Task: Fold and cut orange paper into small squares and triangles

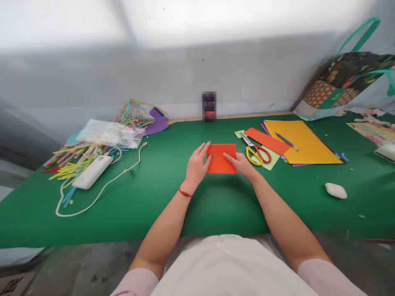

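An orange sheet of paper (221, 158), folded into a small rectangle, lies on the green table (160, 193) in front of me. My left hand (196, 166) rests at its left edge with fingers stretched onto the paper. My right hand (241, 164) presses on its right side, fingers laid flat on the sheet. A red string bracelet (185, 193) circles my left wrist.
Yellow-handled scissors (257, 153), an orange strip (267, 140) and a stack of coloured sheets (304, 142) with a pencil (286, 141) lie to the right. A white eraser-like lump (336, 190) sits nearer. Left: a white power bank (92, 171), cable, paper strips, plastic bag. A patterned bag (342, 84) stands far right.
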